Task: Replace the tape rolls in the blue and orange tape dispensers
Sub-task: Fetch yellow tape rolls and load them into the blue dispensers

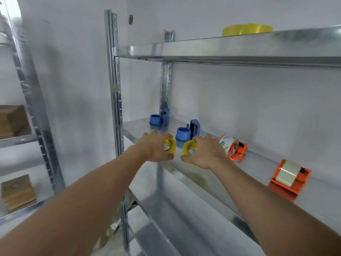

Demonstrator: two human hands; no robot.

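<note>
Each of my hands holds a yellow tape roll at the front of the metal shelf [212, 183]. My left hand [156, 147] grips one yellow roll [170, 145] and my right hand [204, 154] grips the other yellow roll [188, 147]. Just behind them stands a blue dispenser [187, 131] with no roll on its hub. A second empty blue dispenser [159, 119] stands farther back left. To the right lies an orange dispenser [234, 147] with a labelled roll, and nearer me an orange dispenser [289, 177] with clear tape.
Yellow tape rolls [247, 30] lie on the upper shelf [221, 48]. A steel upright [115, 85] stands left of my hands. Another rack at the far left carries cardboard boxes [17, 191]. A lower shelf [166, 218] runs below.
</note>
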